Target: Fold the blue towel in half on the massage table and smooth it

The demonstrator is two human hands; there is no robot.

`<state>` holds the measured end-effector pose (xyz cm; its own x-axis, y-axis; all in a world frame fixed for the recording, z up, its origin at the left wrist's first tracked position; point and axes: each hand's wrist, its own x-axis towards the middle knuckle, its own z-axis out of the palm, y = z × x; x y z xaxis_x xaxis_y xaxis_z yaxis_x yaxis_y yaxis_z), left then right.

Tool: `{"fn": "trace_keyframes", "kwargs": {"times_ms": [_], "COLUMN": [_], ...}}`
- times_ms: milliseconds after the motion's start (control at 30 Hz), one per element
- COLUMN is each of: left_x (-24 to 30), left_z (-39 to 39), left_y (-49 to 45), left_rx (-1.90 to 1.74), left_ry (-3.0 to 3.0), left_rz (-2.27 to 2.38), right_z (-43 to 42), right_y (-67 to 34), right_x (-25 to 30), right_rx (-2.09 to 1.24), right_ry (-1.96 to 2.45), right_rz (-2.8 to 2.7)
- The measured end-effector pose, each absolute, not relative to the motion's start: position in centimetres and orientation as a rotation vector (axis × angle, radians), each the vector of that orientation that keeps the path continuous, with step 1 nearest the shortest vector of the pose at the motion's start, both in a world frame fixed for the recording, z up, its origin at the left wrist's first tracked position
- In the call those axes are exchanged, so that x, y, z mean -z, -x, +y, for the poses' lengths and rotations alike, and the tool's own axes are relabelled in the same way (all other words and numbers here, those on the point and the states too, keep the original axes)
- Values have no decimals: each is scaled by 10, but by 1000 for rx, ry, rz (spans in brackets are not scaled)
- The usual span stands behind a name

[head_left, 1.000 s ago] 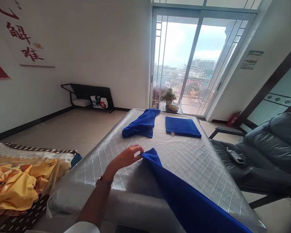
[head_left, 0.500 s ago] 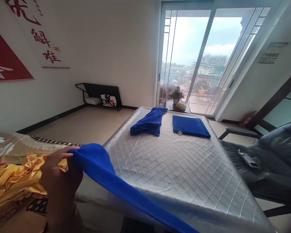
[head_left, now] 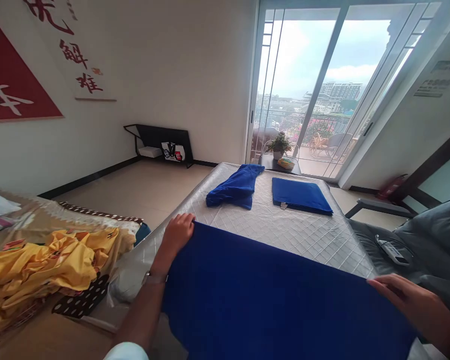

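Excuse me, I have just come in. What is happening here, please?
A person holds up a spread blue cloth by its upper edge, the left hand at one corner and the right hand farther along. It hides part of the silver quilted cover. Beyond it, on that cover, lie a rumpled blue cloth and, to its right, a neatly folded blue cloth.

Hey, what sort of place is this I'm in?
Most likely a home, perhaps its living room: there's a dark padded armchair on the right, a red hanging scroll on the left, and sliding glass doors ahead.
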<state>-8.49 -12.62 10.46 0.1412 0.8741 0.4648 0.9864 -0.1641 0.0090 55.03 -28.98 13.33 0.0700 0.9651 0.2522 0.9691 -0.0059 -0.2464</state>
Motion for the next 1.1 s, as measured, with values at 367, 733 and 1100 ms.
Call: {"fn": "trace_keyframes", "kwargs": {"times_ms": [367, 733, 1100], "left_x": [-39, -27, -25], "left_z": [-4, 54, 72], "left_y": [53, 41, 45], "left_rx": [280, 367, 461], "left_ry": [2338, 2324, 2325], "left_rz": [-1920, -1917, -1965], "right_z": [-122, -74, -68], "right_y": [-537, -557, -556], "right_x": [-54, -28, -28], "right_rx": [38, 463, 430], "right_ry": [2066, 2196, 2246], "right_rz": [-2193, -2184, -2120]}}
